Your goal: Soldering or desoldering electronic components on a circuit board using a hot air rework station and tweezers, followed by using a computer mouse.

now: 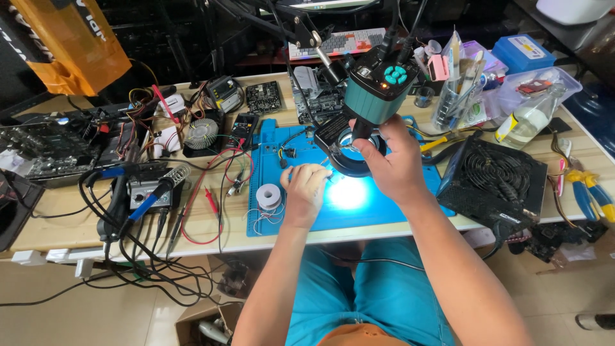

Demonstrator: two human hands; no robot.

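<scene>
Microscope camera [378,86]: teal body on a black boom arm, hanging over the middle of my blue work mat [269,150]; round buttons on top, a lit ring light [351,154] at its lower end.
Right hand [394,163]: I am grasping the ring light and lens from the right side, thumb and fingers wrapped on the rim.
Left hand [306,189]: fingers curled, resting on the mat just left of the bright spot; the glare hides whether I pinch anything, so I cannot tell.
Lit spot [348,194]: white glare on the mat directly below the lens, between my two hands.
Solder spool [268,195]: upright on the mat, just left of my left hand, loose wire beside it.
Power supply [493,182]: black box with fan grille, right of the mat, near my right forearm.
Clear cup [451,96]: behind the mat to the right, holding upright tools and tweezers.
Clear plastic tub [544,86]: far right, holding small red and dark parts; a clear bottle [525,122] lies tilted against its front.
Blue box [525,51]: lid on, behind the tub.
Soldering station [150,189]: left of the mat, blue-handled iron in its coil stand.
</scene>
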